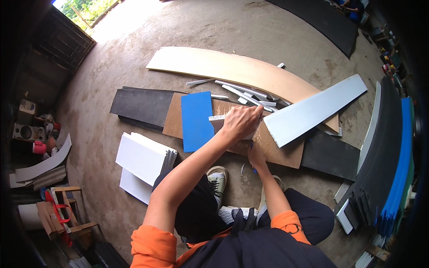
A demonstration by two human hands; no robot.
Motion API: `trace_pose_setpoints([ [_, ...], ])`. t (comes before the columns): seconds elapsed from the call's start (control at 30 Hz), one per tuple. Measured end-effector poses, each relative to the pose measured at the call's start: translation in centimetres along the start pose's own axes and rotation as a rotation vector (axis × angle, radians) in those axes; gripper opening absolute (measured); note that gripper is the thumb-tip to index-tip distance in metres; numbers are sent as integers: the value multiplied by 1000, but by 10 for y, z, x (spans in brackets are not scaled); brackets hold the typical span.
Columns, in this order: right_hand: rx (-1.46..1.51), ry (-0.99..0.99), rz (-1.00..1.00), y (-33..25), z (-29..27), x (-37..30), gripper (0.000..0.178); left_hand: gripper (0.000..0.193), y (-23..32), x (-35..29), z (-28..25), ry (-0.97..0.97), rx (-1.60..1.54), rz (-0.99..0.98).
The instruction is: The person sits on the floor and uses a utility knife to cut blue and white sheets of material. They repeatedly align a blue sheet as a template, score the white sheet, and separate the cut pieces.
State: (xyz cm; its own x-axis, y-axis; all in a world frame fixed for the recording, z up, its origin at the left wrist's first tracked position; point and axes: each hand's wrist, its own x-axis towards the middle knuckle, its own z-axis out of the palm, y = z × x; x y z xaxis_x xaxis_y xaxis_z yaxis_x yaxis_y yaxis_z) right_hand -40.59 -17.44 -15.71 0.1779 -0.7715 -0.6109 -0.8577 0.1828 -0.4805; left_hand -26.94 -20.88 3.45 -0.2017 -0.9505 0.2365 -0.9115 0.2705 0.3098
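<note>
My left hand [241,121] is pressed down over a small white strip [216,119] that lies on a brown board [281,149] on the concrete floor. Just below it, my right hand [256,157] is closed around a thin blue-handled tool [254,170] with its tip against the board; the tip itself is hidden. A blue panel [196,120] lies on the board's left end, touching the white strip. A long white plank [315,108] rests across the board's right end. My shoes [217,178] are just in front of the board.
A long pale board [223,66] lies beyond, with several white offcut strips [243,91] on it. A black panel [142,105] and a stack of white panels [142,157] lie at left. Dark and blue sheets [386,156] stand stacked at right. Boxes and clutter [44,178] line the left wall.
</note>
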Motion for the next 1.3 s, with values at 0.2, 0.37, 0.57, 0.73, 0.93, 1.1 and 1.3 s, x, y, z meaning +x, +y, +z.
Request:
trace_pose_setpoints([
  [0.2, -89, 149, -45, 8, 18, -11, 38, 15, 0, 1, -1, 20, 1, -2],
  [0.37, -154, 184, -62, 28, 37, -34, 35, 18, 0, 1, 2, 60, 34, -6],
  [0.57, -240, 190, -99, 50, 19, -60, 33, 20, 0, -1, 2, 29, 66, 8],
  [0.73, 37, 253, -158, 54, -97, -69, 34, 16, -11, -3, -36, 145, -89, -35],
  [0.93, 189, 439, -458, 26, -232, -94, 44, 21, -15, -8, -110, 380, -606, -39],
  [1.1, 270, 295, -568, -10, -270, -137, 38, 24, -19, -30, -128, 468, -880, -263],
  [1.3, 599, 363, -688, -20, -266, -146, 28, 29, -25, -40, -122, 489, -1030, -263],
])
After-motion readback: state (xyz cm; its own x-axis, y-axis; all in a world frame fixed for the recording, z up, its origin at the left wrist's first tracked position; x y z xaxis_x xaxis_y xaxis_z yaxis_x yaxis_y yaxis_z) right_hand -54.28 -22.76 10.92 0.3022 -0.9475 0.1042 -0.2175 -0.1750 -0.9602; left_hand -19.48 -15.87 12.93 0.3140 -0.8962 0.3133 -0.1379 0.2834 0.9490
